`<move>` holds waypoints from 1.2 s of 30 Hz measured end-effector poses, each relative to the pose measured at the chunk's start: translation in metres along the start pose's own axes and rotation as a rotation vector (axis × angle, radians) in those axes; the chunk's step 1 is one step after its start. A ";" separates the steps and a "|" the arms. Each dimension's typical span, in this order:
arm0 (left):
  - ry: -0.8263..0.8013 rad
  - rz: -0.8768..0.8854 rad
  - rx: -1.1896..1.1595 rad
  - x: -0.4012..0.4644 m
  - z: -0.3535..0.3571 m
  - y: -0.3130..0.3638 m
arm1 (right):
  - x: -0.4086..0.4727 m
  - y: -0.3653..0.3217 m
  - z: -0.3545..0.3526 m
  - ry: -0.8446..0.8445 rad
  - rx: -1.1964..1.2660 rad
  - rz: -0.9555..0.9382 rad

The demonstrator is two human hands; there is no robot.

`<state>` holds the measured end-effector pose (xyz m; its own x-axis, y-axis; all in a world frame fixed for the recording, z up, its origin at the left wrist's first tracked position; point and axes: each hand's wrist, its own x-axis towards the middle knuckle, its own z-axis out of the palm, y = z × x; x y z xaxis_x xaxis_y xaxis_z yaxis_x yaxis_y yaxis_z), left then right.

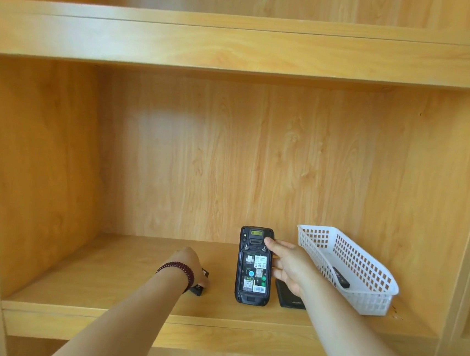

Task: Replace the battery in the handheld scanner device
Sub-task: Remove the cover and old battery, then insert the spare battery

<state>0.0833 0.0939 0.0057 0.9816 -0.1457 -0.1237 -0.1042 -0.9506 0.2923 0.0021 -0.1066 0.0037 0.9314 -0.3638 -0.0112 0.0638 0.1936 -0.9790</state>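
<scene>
The black handheld scanner (pixel 254 265) stands tilted up on the shelf board, back side toward me, with its battery bay uncovered and labels showing inside. My right hand (pixel 288 264) grips its right edge, thumb near the top. To its left, my left hand (pixel 188 265), with a dark bead bracelet on the wrist, rests on the shelf and closes on a small black battery (pixel 199 287), mostly hidden under the fingers. A flat black piece, likely the back cover (pixel 289 298), lies on the shelf under my right wrist.
A white perforated plastic basket (pixel 363 264) stands at the right of the wooden shelf (pixel 103 280), holding a dark flat object (pixel 340 277). The cabinet's side walls, back panel and an upper board enclose the space.
</scene>
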 end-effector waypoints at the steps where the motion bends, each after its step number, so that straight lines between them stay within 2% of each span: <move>1: 0.015 -0.003 -0.028 0.002 0.001 -0.001 | 0.000 0.000 -0.001 0.000 0.000 0.000; 4: 0.018 -0.001 -0.112 0.002 0.000 -0.005 | -0.001 -0.002 -0.002 -0.002 0.001 -0.004; 7: -0.080 0.024 -0.261 0.004 -0.005 -0.013 | -0.003 -0.003 -0.002 -0.009 0.011 -0.005; 9: -0.156 0.022 -0.434 0.001 -0.009 -0.019 | -0.003 -0.002 -0.003 -0.013 0.008 -0.004; 12: -0.183 0.060 -0.662 -0.003 -0.011 -0.028 | -0.003 -0.001 -0.003 -0.009 0.010 0.000; 16: -0.256 0.229 -1.201 -0.016 -0.015 -0.022 | -0.006 -0.003 -0.006 -0.005 0.025 -0.002; 18: -0.304 0.306 -1.294 -0.030 -0.018 -0.010 | -0.006 -0.006 -0.007 -0.001 0.030 -0.004; 25: -0.456 0.400 -1.237 -0.061 -0.006 0.025 | -0.003 -0.010 -0.011 -0.002 0.034 -0.007; 36: -0.312 0.453 -1.026 -0.059 0.000 0.054 | -0.002 -0.016 -0.021 -0.013 0.053 0.003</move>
<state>0.0198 0.0507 0.0286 0.7906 -0.6123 0.0026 -0.1171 -0.1470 0.9822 -0.0083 -0.1278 0.0151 0.9360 -0.3517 -0.0109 0.0800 0.2429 -0.9667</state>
